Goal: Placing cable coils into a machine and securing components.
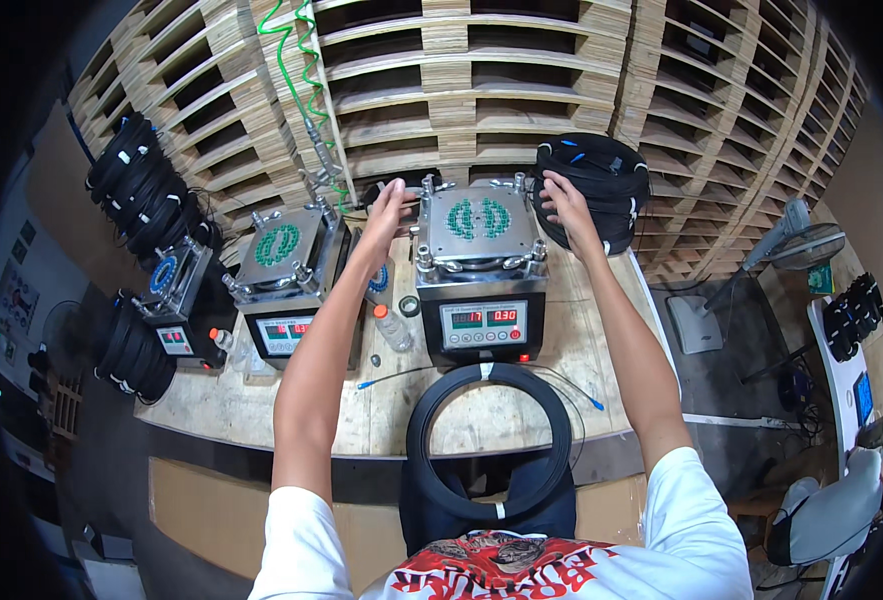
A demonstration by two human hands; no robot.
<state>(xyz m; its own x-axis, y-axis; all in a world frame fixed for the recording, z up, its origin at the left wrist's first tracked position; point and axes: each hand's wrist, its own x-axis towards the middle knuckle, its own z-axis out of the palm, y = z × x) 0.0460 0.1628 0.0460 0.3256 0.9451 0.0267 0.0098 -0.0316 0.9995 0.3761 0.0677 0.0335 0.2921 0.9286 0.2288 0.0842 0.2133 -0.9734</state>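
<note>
A boxy metal machine (pixel 476 295) with a red digital display stands before me. Its square steel top plate (pixel 441 238) bears a ring of green-ended fittings (pixel 477 218) and has posts at its corners. My left hand (pixel 389 215) is raised at the plate's left side, fingers stretched out and holding nothing visible. On the other side my right hand (pixel 569 210) has its fingers apart, between the plate and a pile of black cable coils (pixel 611 195). A black cable coil (pixel 419 440) rests over the table's front edge and my lap, its blue-tipped ends (pixel 597 405) spread on the tabletop.
Two similar machines (pixel 279 250) (pixel 176 300) stand to the left. Near them are a clear bottle with an orange cap (pixel 393 328) and a green tape roll (pixel 409 306). More black coils (pixel 136 190) are stacked at far left. Wooden pallets (pixel 471 75) rise behind; a fan (pixel 806 245) stands right.
</note>
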